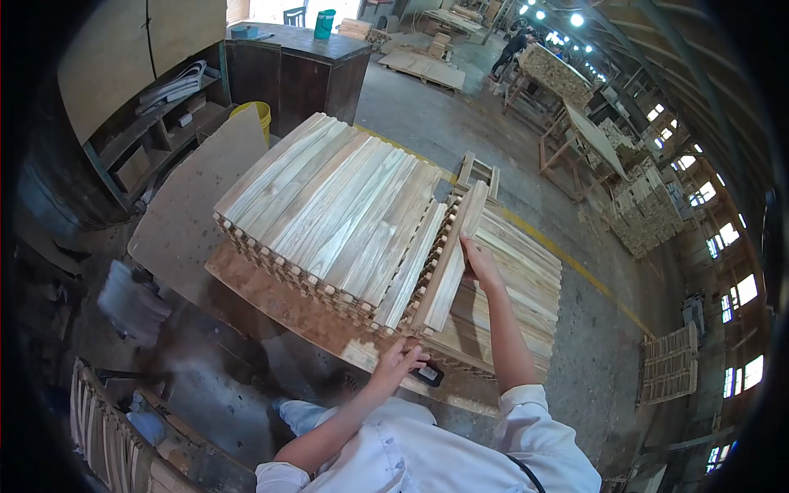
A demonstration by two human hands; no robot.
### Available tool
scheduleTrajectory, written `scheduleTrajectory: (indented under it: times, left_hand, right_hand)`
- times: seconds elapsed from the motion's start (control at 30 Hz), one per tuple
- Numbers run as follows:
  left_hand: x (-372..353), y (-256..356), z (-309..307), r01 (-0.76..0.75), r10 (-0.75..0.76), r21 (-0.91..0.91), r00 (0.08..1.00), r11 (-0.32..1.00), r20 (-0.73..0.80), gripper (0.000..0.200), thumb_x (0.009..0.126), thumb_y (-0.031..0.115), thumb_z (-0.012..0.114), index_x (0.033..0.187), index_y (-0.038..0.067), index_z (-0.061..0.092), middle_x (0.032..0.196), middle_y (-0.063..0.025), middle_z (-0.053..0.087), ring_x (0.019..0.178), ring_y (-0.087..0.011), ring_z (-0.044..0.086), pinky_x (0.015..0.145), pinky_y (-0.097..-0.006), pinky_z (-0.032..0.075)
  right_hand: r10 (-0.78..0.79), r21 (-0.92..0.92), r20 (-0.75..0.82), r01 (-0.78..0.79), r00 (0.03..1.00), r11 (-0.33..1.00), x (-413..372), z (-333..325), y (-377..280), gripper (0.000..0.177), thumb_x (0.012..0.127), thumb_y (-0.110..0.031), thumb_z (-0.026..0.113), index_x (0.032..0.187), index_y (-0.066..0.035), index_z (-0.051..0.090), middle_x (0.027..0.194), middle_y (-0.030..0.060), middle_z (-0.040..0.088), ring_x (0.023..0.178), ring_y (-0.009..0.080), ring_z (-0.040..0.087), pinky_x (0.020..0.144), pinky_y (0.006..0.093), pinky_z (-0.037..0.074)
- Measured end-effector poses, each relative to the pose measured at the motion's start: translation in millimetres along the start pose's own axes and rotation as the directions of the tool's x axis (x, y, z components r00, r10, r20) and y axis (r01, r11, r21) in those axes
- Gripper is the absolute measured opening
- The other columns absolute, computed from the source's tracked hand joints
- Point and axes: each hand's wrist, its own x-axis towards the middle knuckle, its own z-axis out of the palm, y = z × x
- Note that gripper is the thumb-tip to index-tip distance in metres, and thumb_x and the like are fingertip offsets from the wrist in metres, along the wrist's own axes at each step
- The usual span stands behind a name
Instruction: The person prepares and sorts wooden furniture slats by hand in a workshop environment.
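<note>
A: Where's the slat (448, 263)?
B: Tilted on edge at the right of the stack (329, 214); right hand (479, 264) grips its upper edge
A: Left hand (398, 361)?
B: Fingers spread, unclenched, touching its near end

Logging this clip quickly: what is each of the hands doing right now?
Left hand: open, fingers spread at the near end of the wooden slat.
Right hand: closed on the same wooden slat, partway up.

Tall stack of slats (329, 214) on a board (271, 300), lower stack (514, 283) right of it; cabinet (296, 70) and bucket (258, 112) far behind
</note>
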Motion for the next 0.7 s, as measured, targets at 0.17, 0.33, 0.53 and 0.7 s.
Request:
scheduleTrajectory:
  times: [0.17,0.33,0.53,0.7]
  left_hand:
    - [3,-1,-6,0.021,-0.018,0.082,0.999,0.996,-0.040,0.049,0.101,0.031,0.064,0.136,-0.001,0.049,0.118,-0.0118,0.065,0.108,-0.0220,0.067,0.093,-0.0332,0.054]
    - [-9,31,11,-0.131,0.407,0.806,0.902,0.578,-0.145,0.059,0.088,0.023,0.077,0.138,0.004,0.052,0.120,-0.0113,0.064,0.113,-0.0299,0.064,0.095,-0.0398,0.052]
    - [16,15,-7,-0.343,0.624,0.868,0.780,0.359,0.051,0.059,0.076,0.011,0.083,0.132,0.006,0.063,0.126,-0.0114,0.061,0.113,-0.0336,0.061,0.095,-0.0415,0.051]
    - [25,18,-11,-0.390,0.663,0.873,0.741,0.294,0.108,0.055,0.075,0.007,0.080,0.128,0.003,0.065,0.125,-0.0121,0.062,0.112,-0.0331,0.061,0.095,-0.0418,0.051]
  right_hand:
    - [0.009,0.008,-0.015,-0.009,1.000,1.000,-9,0,-3,0.065,0.090,-0.063,0.066,0.088,0.003,0.069,0.067,0.0060,0.062,0.054,0.0153,0.062,0.047,0.0289,0.052]
    - [-0.152,0.012,-0.135,0.155,0.979,0.988,-2,9,9,0.060,0.093,-0.055,0.067,0.099,0.005,0.071,0.074,0.0027,0.061,0.070,0.0102,0.057,0.060,0.0275,0.047]
    - [-0.290,0.097,-0.219,0.316,0.932,0.944,-10,20,23,0.049,0.100,-0.037,0.062,0.111,0.010,0.069,0.093,0.0056,0.068,0.085,0.0123,0.054,0.079,0.0314,0.046]
    - [-0.288,0.195,-0.244,0.338,0.926,0.921,-9,26,29,0.058,0.100,-0.037,0.063,0.125,0.015,0.062,0.111,0.0131,0.069,0.101,0.0148,0.058,0.092,0.0294,0.045]
